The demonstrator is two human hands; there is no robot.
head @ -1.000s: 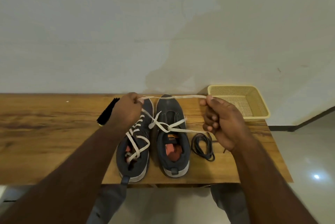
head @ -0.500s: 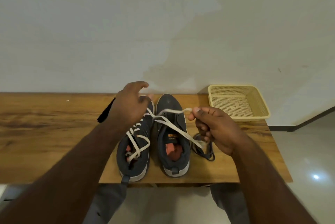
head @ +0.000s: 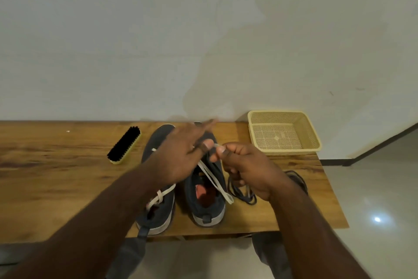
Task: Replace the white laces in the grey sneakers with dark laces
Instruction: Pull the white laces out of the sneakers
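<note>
The white lace (head: 212, 179) hangs over the right sneaker (head: 207, 197) on the table (head: 56, 177), its top end pinched in my right hand (head: 244, 170). My left hand (head: 181, 156) covers the toe area, fingers blurred; they seem spread, touching the lace end. The left sneaker (head: 158, 208) is partly hidden, the dark laces (head: 243, 193) half behind my wrist. My hands were well apart a second ago; now they meet, uncovering the brush (head: 124, 145).

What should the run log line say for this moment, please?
right hand pinches white lace over right sneaker | left hand open beside it | dark laces on table
</note>
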